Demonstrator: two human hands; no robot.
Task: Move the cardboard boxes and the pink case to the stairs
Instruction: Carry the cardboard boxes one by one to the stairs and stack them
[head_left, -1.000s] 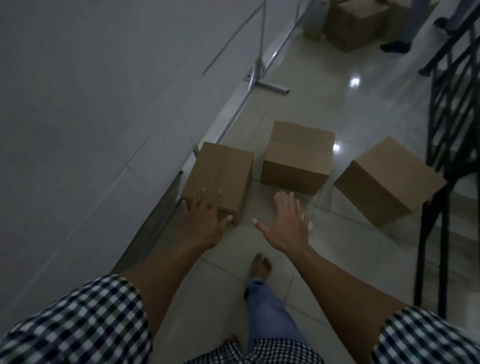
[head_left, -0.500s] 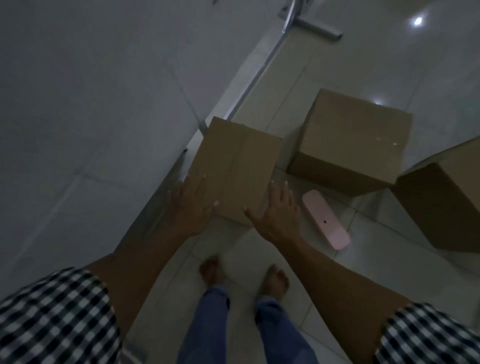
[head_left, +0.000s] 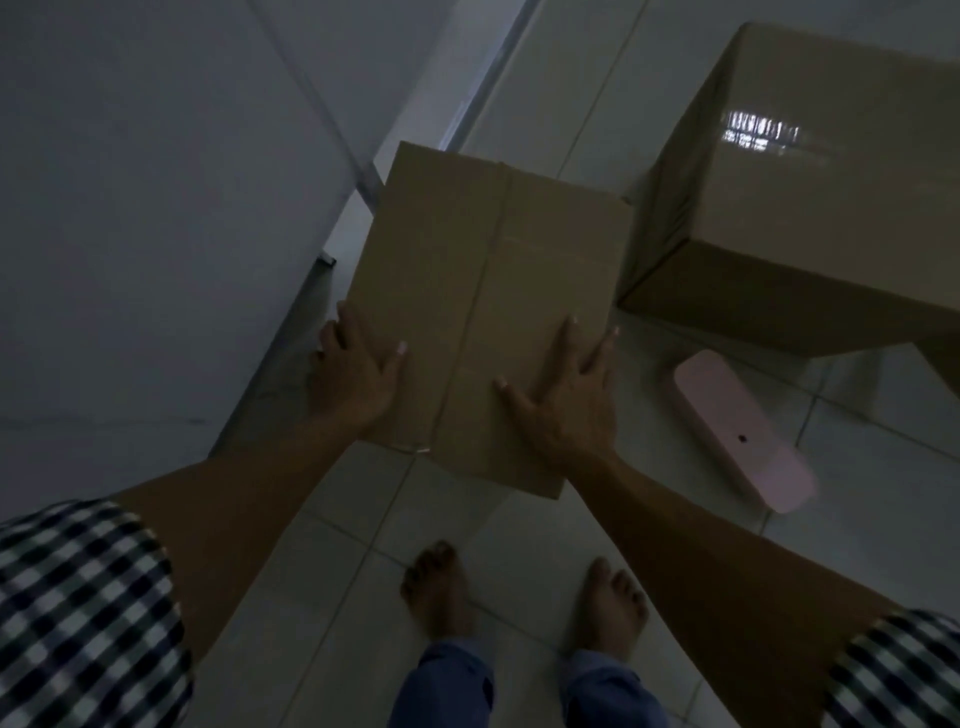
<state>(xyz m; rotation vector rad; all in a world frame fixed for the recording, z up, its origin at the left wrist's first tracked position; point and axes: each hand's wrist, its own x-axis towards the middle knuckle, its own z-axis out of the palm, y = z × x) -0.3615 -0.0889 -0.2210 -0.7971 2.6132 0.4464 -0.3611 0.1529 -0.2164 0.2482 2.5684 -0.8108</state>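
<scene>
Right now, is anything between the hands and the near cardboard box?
Nothing visible. The left hand lies on the near cardboard box's left edge and the right hand lies flat on its top. The pink case lies apart, to the right.

Matt brown cardboard forms the near box (head_left: 488, 312). Glossy tape is seen on the larger box (head_left: 810, 197) beside it. The pink case (head_left: 740, 431) appears smooth plastic. Glossy tiles cover the floor (head_left: 545, 545).

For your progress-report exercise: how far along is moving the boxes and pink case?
Done: nothing visibly; no stairs are in view. In hand: the left hand and right hand are on the nearest cardboard box, apparently gripping its sides. Left: the larger box and the pink case lie on the floor.
</scene>
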